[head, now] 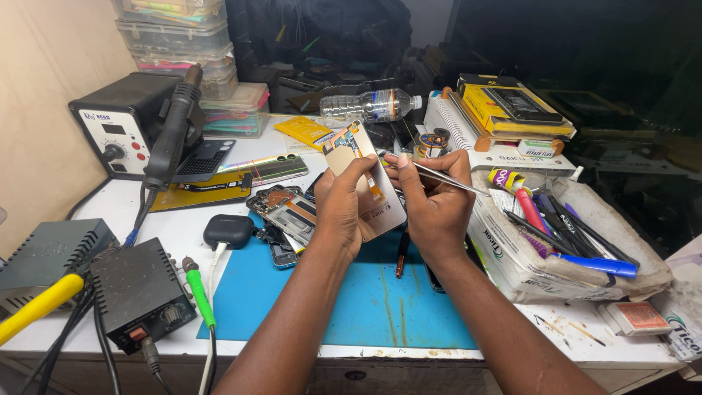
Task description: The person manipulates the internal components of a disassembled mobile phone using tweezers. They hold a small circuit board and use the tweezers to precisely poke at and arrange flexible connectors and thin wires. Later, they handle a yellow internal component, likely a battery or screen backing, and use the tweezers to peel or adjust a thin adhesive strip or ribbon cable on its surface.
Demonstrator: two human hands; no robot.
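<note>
Left hand point(344, 208) grips the phone screen panel point(365, 183) from behind, tilted up over the blue mat point(351, 300); right hand point(435, 197) pinches tweezers point(446, 178), tips pointing away to the right. Both forearms reach in from below w/ wrists bent inward. Best keep the panel braced steady & bring the tips in shallow near the orange flex cable point(358, 150), light pressure only.

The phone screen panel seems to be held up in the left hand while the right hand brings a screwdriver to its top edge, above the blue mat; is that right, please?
Not quite: the right hand holds metal tweezers, not a screwdriver. The head view shows the rest as stated: the left hand holds the phone screen panel up above the blue mat.
</note>
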